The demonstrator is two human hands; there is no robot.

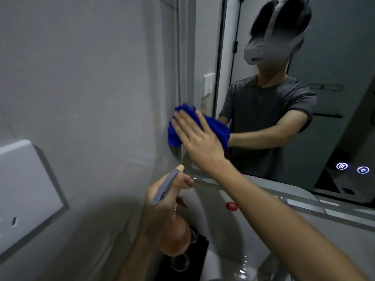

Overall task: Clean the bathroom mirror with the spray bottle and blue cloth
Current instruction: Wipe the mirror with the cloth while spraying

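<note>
The mirror [334, 98] fills the upper right, its left edge meeting the grey wall. My right hand [196, 136] lies flat with straight fingers on the crumpled blue cloth [174, 136], pressing it against the mirror's lower left corner. Below it, my left hand [162, 201] grips the spray bottle [174, 238], an orange-tinted body with a grey top and a tan nozzle pointing up towards the mirror. One finger is curled at the trigger. The mirror reflects a person in a grey shirt wearing a headset.
A white sink [227, 230] sits under the mirror with water on its surface and a red dot marker [232, 206]. A white wall socket plate [26, 191] is at left. Two lit touch icons [352, 168] glow at the mirror's lower right.
</note>
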